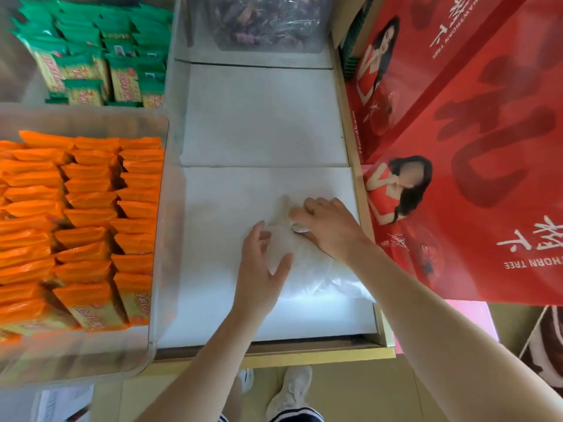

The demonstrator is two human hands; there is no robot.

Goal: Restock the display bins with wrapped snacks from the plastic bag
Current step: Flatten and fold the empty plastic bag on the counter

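Note:
A clear plastic bag point(307, 269) lies crumpled on the white shelf surface point(262, 123), near its front right. My right hand point(329, 223) pinches the bag's twisted top with curled fingers. My left hand point(262, 263) rests on the bag's left side with fingers spread and straight. A clear bin point(91, 123) at the left holds rows of orange wrapped snacks point(88, 226). Behind it stand green wrapped snacks point(91, 53). I cannot make out what the bag holds.
A clear bin with dark wrapped candies point(268, 22) sits at the back of the shelf. Red gift boxes point(475, 147) stand along the right side. The shelf's wooden front edge point(274, 356) runs below my arms. My shoes point(289, 391) show on the floor.

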